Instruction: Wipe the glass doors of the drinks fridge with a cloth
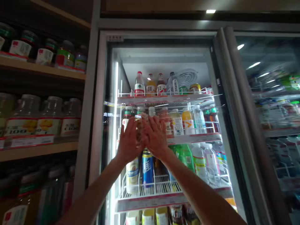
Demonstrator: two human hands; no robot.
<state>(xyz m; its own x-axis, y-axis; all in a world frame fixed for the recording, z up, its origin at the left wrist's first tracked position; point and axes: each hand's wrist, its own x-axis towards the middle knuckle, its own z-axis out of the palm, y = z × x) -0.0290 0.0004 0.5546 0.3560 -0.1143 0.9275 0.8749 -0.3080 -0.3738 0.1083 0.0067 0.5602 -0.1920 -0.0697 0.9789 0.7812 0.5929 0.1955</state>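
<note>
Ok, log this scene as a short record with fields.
Left hand: raised at the lit cooler, fingers extended
Right hand: beside it, fingers extended
Between hands: a blurred patch, too unclear to name
Glass contact: cannot tell
Below left hand: blue can
Right of can: green bottles
Left of cooler: wooden shelves holding bottles

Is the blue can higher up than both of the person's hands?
No, the blue can stands on a fridge shelf, lower in the picture than the left hand and the right hand.
</note>
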